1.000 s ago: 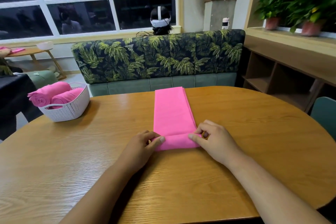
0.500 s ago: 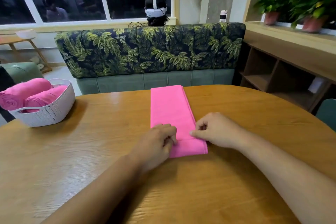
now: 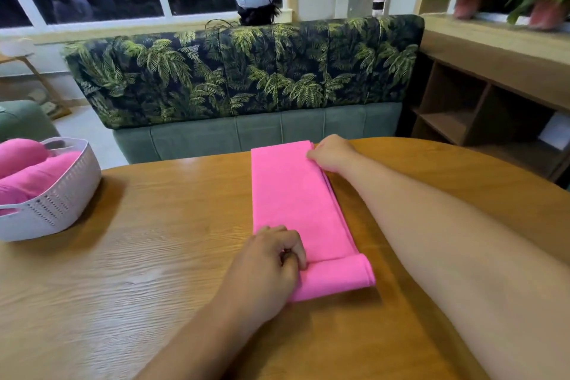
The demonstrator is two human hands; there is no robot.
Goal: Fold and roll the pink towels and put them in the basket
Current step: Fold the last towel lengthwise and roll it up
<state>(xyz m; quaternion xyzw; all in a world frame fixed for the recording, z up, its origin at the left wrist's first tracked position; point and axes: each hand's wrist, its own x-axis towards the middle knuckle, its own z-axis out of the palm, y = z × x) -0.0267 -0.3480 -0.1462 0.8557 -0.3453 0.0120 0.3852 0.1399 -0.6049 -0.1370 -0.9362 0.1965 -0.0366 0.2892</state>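
right grip (image 3: 331, 153) is now reaching out to the far corner of the pink towel (image 3: 293, 194), fingers curling on it; left grip (image 3: 271, 259) is pinching the started roll, well right of the basket (image 3: 55, 203). keeping the strip taut and square is looking like the key to a tight roll.

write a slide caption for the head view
Rolling a folded pink towel: the left hand pinches the rolled near end, the right hand grips the far corner.
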